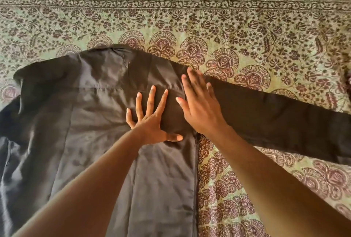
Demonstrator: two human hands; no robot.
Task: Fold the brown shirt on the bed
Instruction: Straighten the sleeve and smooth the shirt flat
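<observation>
The brown shirt (98,115) lay spread flat on the patterned bedspread (237,27), its body running toward the camera and one long sleeve (275,115) stretched out to the right. The left hand (152,124) pressed flat on the cloth near the shoulder, fingers spread wide, thumb out. The right hand (199,103) lay palm-down just beside it where the sleeve began, fingers loosely together. Neither pinched the cloth.

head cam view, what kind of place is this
Most likely a bedroom at home: a printed floral bedspread covers the whole surface, and a brown shirt lies spread on it under the left hand and right hand.
</observation>
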